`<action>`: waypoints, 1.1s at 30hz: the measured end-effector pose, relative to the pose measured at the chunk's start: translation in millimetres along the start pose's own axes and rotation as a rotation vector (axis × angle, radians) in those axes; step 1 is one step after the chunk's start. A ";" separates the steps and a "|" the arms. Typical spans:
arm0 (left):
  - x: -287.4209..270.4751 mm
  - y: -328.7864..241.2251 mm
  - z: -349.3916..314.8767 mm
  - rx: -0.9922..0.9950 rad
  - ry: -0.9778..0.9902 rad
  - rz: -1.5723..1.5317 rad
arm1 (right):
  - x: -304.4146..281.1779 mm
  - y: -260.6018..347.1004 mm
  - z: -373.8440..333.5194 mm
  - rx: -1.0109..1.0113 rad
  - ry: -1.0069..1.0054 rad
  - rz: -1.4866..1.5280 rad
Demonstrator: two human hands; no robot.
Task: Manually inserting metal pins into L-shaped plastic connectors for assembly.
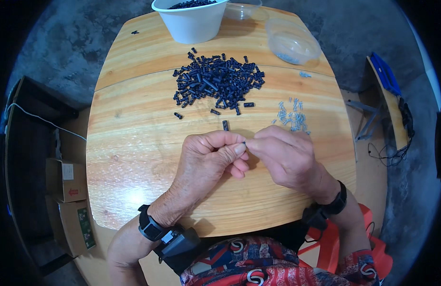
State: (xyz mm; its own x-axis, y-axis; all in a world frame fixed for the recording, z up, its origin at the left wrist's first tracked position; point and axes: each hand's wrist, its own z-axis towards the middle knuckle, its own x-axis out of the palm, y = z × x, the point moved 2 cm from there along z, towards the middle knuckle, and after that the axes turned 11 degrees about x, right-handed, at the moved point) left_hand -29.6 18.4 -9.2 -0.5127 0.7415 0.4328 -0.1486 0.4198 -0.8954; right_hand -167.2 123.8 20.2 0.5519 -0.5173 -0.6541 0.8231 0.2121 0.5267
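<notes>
Over the near middle of the table, my left hand (206, 155) pinches a small dark piece (244, 143) between thumb and forefinger, mostly covered by the fingertips. My right hand (289, 155) is closed, its thumb and forefinger meeting the left fingertips at that piece. What the right fingers hold is hidden. Just beyond the hands lies one short black cylindrical plastic part (225, 125). Farther off is a loose pile of many such black parts (218, 81). To the right of the pile, small shiny clear or silvery pieces (294, 117) are scattered, too small to name.
A white tub (189, 25) of black parts stands at the table's far edge. Right of it are a clear plastic bowl (294, 40) and another clear container (242, 10). Cardboard boxes (70, 190) sit at the left; a red plastic stool (327, 245) is at the lower right.
</notes>
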 end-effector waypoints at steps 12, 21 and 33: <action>-0.9 0.6 -4.4 -0.075 0.284 0.088 | -10.6 -18.3 -0.6 0.382 -0.047 0.319; -3.2 -1.9 -4.4 -0.058 0.303 0.157 | -3.2 -27.2 25.8 0.371 0.016 -0.073; -1.6 2.2 -4.9 -0.113 0.394 0.164 | 23.8 -20.8 36.6 0.274 0.116 -0.278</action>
State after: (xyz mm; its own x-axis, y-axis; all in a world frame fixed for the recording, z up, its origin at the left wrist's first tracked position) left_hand -25.0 20.7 -11.3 -0.1566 0.9368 0.3128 0.0127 0.3186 -0.9478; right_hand -176.1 76.7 13.5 0.3379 -0.4231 -0.8407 0.8856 -0.1596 0.4362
